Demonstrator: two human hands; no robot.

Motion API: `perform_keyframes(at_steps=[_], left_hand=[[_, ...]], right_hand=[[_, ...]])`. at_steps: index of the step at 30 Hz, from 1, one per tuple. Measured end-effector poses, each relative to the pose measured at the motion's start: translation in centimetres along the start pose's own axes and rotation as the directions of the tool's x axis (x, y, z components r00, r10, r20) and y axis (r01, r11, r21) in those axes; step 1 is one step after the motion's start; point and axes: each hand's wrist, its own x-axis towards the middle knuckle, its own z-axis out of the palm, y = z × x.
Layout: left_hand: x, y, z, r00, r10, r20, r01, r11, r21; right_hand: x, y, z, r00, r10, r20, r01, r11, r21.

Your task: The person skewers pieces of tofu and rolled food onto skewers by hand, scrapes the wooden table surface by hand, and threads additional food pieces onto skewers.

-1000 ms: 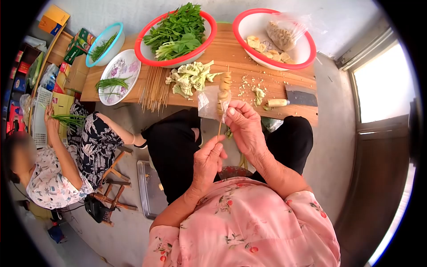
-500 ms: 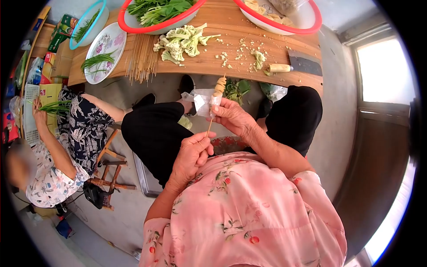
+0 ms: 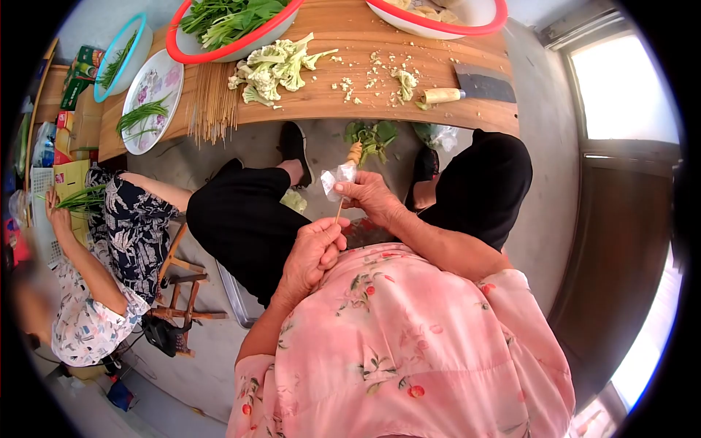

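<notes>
My left hand is closed in a pinch on the lower end of a thin wooden skewer. Higher up the same skewer, my right hand grips crinkled clear plastic bunched around it. A tan, coiled-looking piece of food sticks out at the skewer's top, above the plastic. My right fingers partly hide the wrapped part. Both hands are over my lap, just short of the table edge.
On the wooden table are cauliflower, bare skewers, a cleaver, a flowered plate and red-rimmed bowls. Leafy greens lie below. A seated person on the left holds green stalks.
The skewer's food end has dropped lower and sits clear of the table edge. My right hand has moved slightly down with the plastic. The whole view has shifted a little.
</notes>
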Motion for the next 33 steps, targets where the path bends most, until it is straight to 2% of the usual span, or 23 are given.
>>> perform_keyframes(at_steps=[4,8,10,15,20,22,25,33], left_hand=[[0.3,0.0,0.1,1.0,-0.018,-0.012,0.018,1.0,-0.014],[0.4,0.0,0.2,0.999,-0.04,-0.033,0.041,0.999,0.036],[0.5,0.0,0.3,0.998,-0.047,-0.034,0.049,0.997,0.052],[0.7,-0.1,0.4,0.996,-0.042,-0.08,0.054,0.987,0.148],[0.9,-0.4,0.2,0.995,-0.046,-0.085,0.059,0.985,0.159],[0.8,-0.5,0.1,0.996,-0.043,-0.078,0.054,0.986,0.156],[0.8,-0.5,0.2,0.995,-0.045,-0.087,0.059,0.986,0.158],[-0.1,-0.4,-0.2,0.994,-0.047,-0.1,0.066,0.978,0.196]], right_hand=[[0.1,0.7,0.0,0.993,-0.032,-0.111,0.027,0.998,-0.054],[0.0,0.7,0.3,0.988,-0.046,-0.148,0.043,0.999,-0.022],[0.0,0.5,0.5,0.969,-0.053,-0.242,0.048,0.999,-0.026],[1.0,0.9,0.0,0.952,-0.062,-0.299,0.057,0.998,-0.027],[2.6,1.7,-1.0,0.94,-0.047,-0.339,0.04,0.999,-0.029],[3.1,1.7,-1.2,0.917,-0.091,-0.388,0.098,0.995,-0.002],[3.9,1.9,-1.6,0.906,-0.089,-0.414,0.103,0.995,0.011],[4.9,1.3,-2.5,0.889,-0.045,-0.456,0.071,0.997,0.042]])
